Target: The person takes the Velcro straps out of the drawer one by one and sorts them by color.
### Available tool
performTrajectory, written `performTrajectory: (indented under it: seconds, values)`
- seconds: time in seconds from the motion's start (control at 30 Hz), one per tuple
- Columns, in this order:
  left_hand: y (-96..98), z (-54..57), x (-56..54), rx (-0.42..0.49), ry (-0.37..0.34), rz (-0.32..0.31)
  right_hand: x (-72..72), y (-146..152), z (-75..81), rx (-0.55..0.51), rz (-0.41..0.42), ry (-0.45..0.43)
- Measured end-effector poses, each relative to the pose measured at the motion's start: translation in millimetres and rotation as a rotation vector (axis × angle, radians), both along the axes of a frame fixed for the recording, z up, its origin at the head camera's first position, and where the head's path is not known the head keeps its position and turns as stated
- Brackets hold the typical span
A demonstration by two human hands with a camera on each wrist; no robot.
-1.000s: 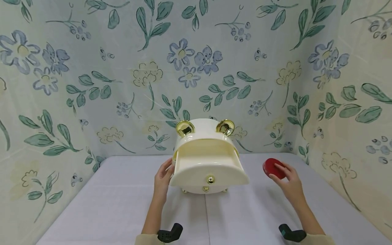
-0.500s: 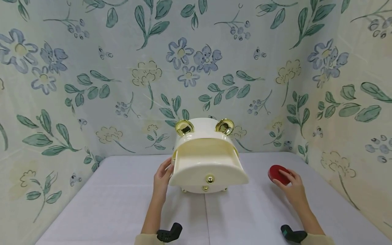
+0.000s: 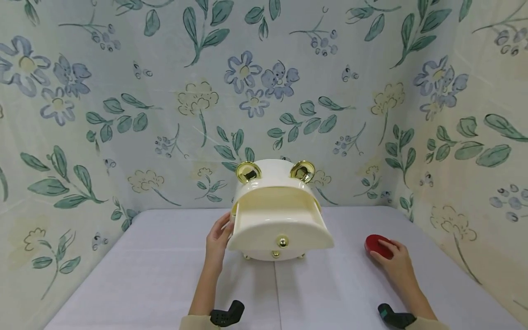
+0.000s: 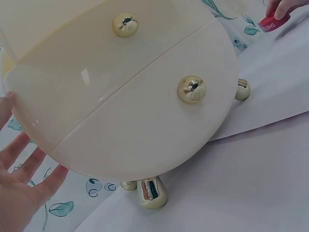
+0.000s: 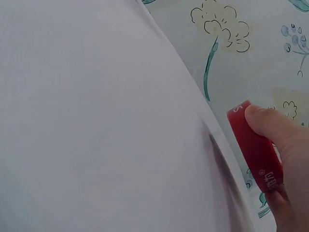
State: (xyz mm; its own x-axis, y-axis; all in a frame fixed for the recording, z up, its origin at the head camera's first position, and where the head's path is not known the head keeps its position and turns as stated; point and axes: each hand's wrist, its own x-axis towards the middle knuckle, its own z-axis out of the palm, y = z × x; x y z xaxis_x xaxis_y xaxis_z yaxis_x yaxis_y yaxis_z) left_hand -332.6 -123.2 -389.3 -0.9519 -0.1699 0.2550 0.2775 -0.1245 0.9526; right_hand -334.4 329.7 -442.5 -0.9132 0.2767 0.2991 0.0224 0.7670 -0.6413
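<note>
A cream storage box with gold feet and two round gold eye-like discs stands mid-table. Its upper drawer is pulled out and looks bare inside, while the lower drawer is closed. My left hand touches the box's left side; in the left wrist view its fingers are spread and nearly straight along that edge. Off to the right, my right hand pinches a flat round red case between thumb and fingers, low over the tabletop. White lettering runs round the case's side.
White cloth covers the table, with a seam running toward me from the box. Floral fabric walls rise behind and on both sides. A black device is strapped at each wrist, by the beige sleeves.
My right hand has moved the red case right, toward me and lower, closer to the tabletop, and its top now faces more upward. The left hand and the box stay in place.
</note>
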Motion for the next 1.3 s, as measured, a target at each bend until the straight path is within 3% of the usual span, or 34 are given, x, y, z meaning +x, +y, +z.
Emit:
performTrajectory:
  seconds: [0.77,1.13,1.3]
  values:
    - [-0.1,1.7,2.4,-0.017,0.003,0.002,-0.5,6,-8.7,0.018,0.070,-0.118]
    - [0.3,1.5,2.9,-0.018,0.003,-0.003,2.3,9,-4.2,0.065,0.155,-0.193]
    - [0.2,1.6,3.7,-0.030,0.008,-0.004,3.2,11,1.3,0.108,0.136,-0.245]
